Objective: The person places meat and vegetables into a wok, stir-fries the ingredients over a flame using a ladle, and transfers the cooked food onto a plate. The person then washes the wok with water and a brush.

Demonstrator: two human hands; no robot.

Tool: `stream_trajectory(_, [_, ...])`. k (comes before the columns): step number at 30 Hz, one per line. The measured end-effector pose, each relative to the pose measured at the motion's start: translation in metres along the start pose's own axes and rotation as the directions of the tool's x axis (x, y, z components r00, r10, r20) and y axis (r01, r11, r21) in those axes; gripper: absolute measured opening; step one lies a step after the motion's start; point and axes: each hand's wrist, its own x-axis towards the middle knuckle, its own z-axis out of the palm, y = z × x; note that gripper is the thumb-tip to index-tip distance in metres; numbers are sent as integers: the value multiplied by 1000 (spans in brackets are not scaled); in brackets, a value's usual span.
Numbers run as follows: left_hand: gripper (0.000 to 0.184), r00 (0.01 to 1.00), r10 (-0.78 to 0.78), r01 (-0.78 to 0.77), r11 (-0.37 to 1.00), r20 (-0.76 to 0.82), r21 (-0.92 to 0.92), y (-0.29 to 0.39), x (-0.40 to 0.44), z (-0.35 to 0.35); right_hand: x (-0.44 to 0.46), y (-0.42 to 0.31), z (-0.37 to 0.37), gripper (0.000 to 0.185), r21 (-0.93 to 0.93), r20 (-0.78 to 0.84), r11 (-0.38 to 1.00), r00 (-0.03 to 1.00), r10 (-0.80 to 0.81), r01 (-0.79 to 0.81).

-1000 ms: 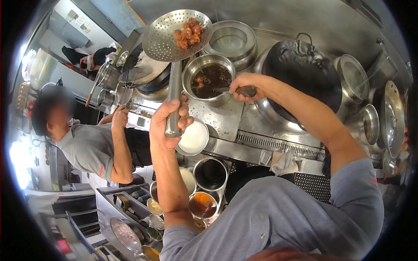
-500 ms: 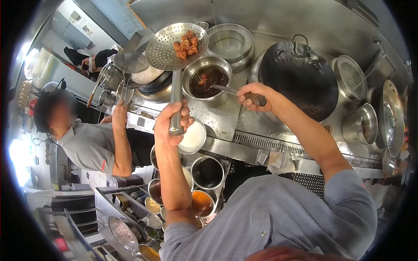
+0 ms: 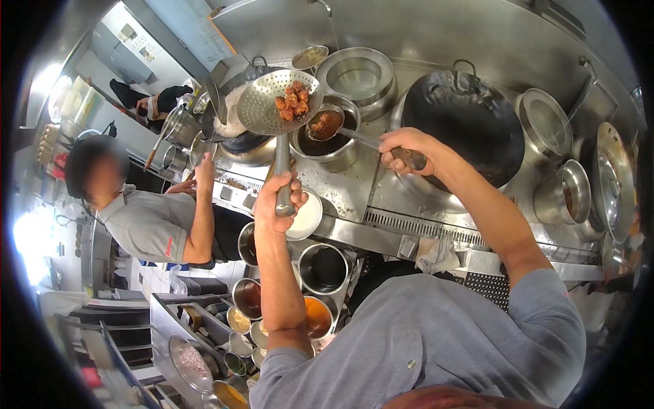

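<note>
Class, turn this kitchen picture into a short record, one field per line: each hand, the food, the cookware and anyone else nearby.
Left hand: closed round the handle of a perforated strainer
Right hand: grips the handle of a ladle
Strainer contents: browned food pieces, clustered together
Ladle contents: reddish-brown food, exact kind unclear
Under the ladle: metal pot with dark liquid
Right of the pot: large dark wok
Other person: co-worker, grey shirt, at picture left

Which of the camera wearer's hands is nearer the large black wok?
Right. The right hand, holding the ladle, is at the left edge of the wok; the left hand, gripping the strainer, is farther left.
</note>
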Motion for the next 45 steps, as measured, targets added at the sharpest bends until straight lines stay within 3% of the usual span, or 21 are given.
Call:
stream_trajectory(7, [15, 994, -5, -2, 998, -114, -56, -21, -1, -10, -33, -7, -2, 8, -68, -47, 994, 994, -94, 91])
stream_trajectory(15, [12, 979, 39, -36, 999, -198, 16, -45, 12, -23, -50, -20, -6, 18, -99, -35, 986, 990, -139, 135])
stream_trajectory(17, [15, 978, 51, -33, 995, -200, 93, -53, 21, -30, -57, -24, -4, 17, -90, -46, 985, 988, -150, 145])
stream_trajectory(22, [16, 988, -7, 17, 998, -155, 64, -72, 30, -27, -58, -24, -1, 15, -98, -2, 979, 983, -181, 180])
stream_trajectory(24, [15, 993, -60, 59, 998, -97, -6, -81, 31, -26, -58, -20, 9, 15, -198, -45, 961, 977, -206, 194])
stream_trajectory(26, [14, 991, -128, 124, 989, -47, -85, -89, 34, -21, -49, -10, 9, 30, -318, -29, 927, 975, -221, 200])
stream_trajectory(30, [19, 992, -121, 115, 981, -32, -153, -100, 32, -8, -28, 25, 8, 69, -702, -46, 678, 937, -348, 217])
stream_trajectory(31, [19, 991, -129, 124, 981, -21, -152, -102, 33, -8, -29, 32, 11, 71, -844, -86, 517, 917, -390, 141])
stream_trajectory(33, [20, 992, -124, 121, 976, -6, -181, -107, 35, -7, -1, 69, -10, 73, -984, -5, 145, 784, -621, 109])
stream_trajectory(35, [17, 988, -147, 152, 968, 38, -201, -109, 38, -17, -3, 83, -6, 81, -997, -62, 76, 806, -589, -22])
stream_trajectory(36, [21, 988, -137, 128, 983, -65, -135, -109, 37, -18, -7, 90, -1, 83, -991, -91, 135, 806, -585, -14])
stream_trajectory(37, [24, 971, -38, -2, 986, -236, -168, -110, 23, 0, -19, 94, 13, 85, -952, -153, 307, 830, -536, 22])
stream_trajectory(38, [26, 997, -58, 49, 988, -57, -149, -112, 27, -16, 26, 140, -18, 86, -936, -42, 273, 698, -715, 223])
stream_trajectory(39, [32, 999, -39, 40, 992, 14, -123, -110, 27, -19, 1, 136, 7, 85, -801, -168, 560, 818, -551, 212])
stream_trajectory(40, [44, 987, 25, -38, 996, -157, -86, -109, 8, 9, 30, 167, -5, 81, -791, -75, 475, 709, -701, 386])
stream_trajectory(41, [56, 971, -93, 64, 988, -222, -137, -110, 21, -12, 18, 169, 13, 81, -838, -83, 386, 609, -788, 386])
stream_trajectory(42, [62, 972, -153, 114, 971, -181, -211, -112, 26, -20, 4, 163, 24, 78, -793, -102, 492, 718, -688, 359])
stream_trajectory(43, [65, 997, -77, 76, 993, -16, -86, -117, 28, -36, 14, 177, 25, 76, -823, -51, 360, 575, -817, 439])
stream_trajectory(45, [65, 999, -52, 49, 987, -13, -156, -124, 28, -47, 7, 170, 17, 74, -730, -32, 538, 765, -643, 421])
